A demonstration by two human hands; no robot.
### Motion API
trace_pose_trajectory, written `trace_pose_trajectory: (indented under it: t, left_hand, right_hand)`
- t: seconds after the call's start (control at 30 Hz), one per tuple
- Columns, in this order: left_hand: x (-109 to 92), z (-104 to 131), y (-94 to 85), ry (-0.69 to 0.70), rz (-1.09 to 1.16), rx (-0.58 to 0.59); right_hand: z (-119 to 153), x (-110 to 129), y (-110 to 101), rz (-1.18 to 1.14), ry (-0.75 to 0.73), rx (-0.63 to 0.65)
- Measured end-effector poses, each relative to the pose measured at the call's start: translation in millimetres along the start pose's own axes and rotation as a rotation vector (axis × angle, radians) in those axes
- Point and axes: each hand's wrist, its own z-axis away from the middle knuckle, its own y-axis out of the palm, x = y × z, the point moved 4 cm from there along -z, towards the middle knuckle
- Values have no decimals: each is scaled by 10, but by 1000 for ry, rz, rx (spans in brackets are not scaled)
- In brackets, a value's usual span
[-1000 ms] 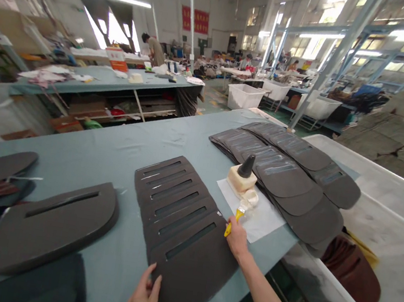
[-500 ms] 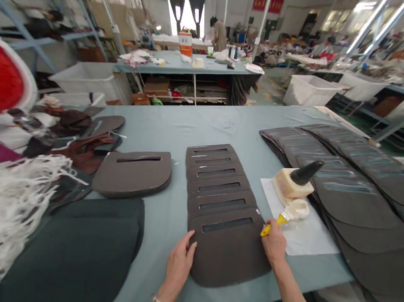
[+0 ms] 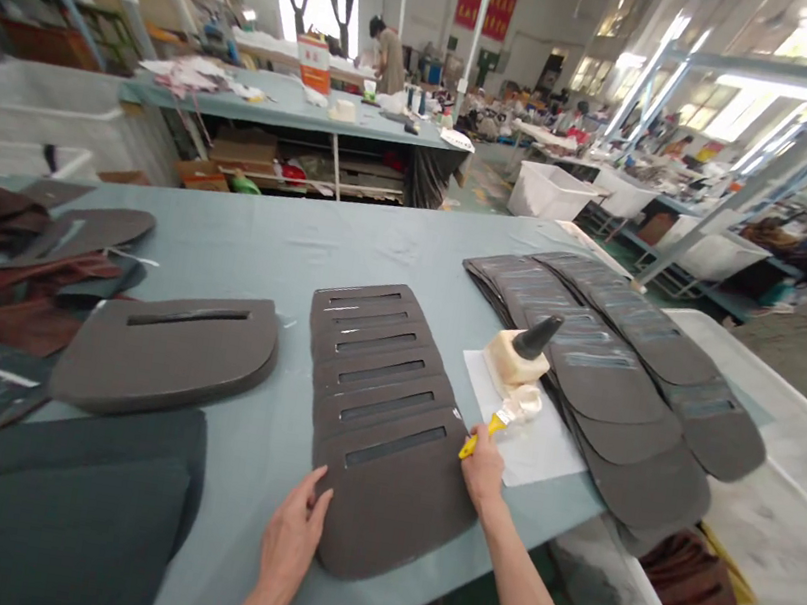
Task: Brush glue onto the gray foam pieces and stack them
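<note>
Several dark grey-brown panels [image 3: 393, 503] lie overlapped in a row in front of me, each with a long slot; the nearest has a rounded front end. At its left edge rests my left hand [image 3: 289, 533], thumb and fingers apart, touching the edge without gripping it. My right hand [image 3: 482, 471] is closed round the yellow handle of a brush [image 3: 497, 424], beside the panels' right edge. The brush's bristles lie by a whitish, glue-like mass [image 3: 523, 402] on a white sheet [image 3: 555, 452]. Behind it stands a pale bottle with a black cone nozzle [image 3: 516, 358].
Fanned stacks of slotted panels [image 3: 610, 389] cover the table's right side. On the left are a thick pile of slotted panels [image 3: 172, 359], dark green-black material [image 3: 48, 492] and brown scraps [image 3: 39, 309]. A white bin [image 3: 781, 561] adjoins the table's right edge. A person [image 3: 391, 56] stands far back.
The view has swung to the right, so everything sits further left and more of the white bin shows. Both hands keep about the same places at the panels; the brush stays in my right hand.
</note>
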Motion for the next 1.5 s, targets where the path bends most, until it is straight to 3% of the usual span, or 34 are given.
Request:
trace_pose_trajectory:
  t: [0.63, 1.07, 1.5]
  left_hand:
    - [-11, 12, 21, 21, -42, 31]
    - [-58, -8, 13, 34, -34, -36]
    - [22, -45, 49, 40, -11, -50]
  right_hand:
    - [-16, 6, -10, 7, 39, 56]
    - [-35, 43, -21, 141, 77, 156]
    - [-35, 42, -97, 119, 69, 156]
